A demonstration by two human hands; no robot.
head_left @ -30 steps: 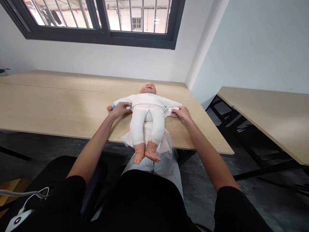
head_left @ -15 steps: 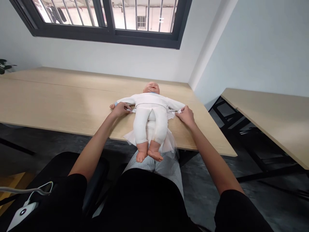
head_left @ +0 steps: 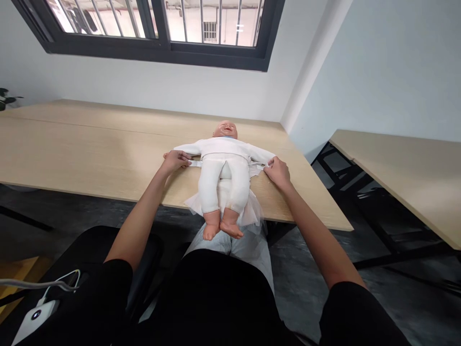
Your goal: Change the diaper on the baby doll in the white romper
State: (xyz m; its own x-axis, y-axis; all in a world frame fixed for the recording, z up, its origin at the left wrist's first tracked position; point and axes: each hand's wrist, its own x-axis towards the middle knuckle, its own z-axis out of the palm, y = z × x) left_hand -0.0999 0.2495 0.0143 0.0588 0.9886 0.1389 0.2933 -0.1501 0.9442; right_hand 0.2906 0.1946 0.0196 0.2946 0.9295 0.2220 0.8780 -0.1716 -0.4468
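Observation:
A baby doll [head_left: 224, 147] in white clothes lies on its back on the wooden table [head_left: 108, 158], its bare feet reaching past the front edge. Spread beneath its hips is a white diaper [head_left: 254, 211], whose front flap hangs over the edge between and around the legs. At the doll's waist, my left hand [head_left: 175, 161] pinches the end of one diaper tab [head_left: 195, 164], drawn out flat to the left. My right hand [head_left: 277, 172] has its fingers closed on the diaper's opposite side wing [head_left: 256, 169], beside the doll's sleeve.
A barred window [head_left: 216, 29] is set in the wall behind the table. Another table [head_left: 403, 168] stands to the right. Close to my left side are a black chair [head_left: 97, 240] and a white device [head_left: 36, 317] with a cable. A plant [head_left: 7, 98] shows at far left.
My left hand has moved slightly left and up, and more of the diaper tab now shows stretched out. My right hand has barely shifted; the doll lies as before.

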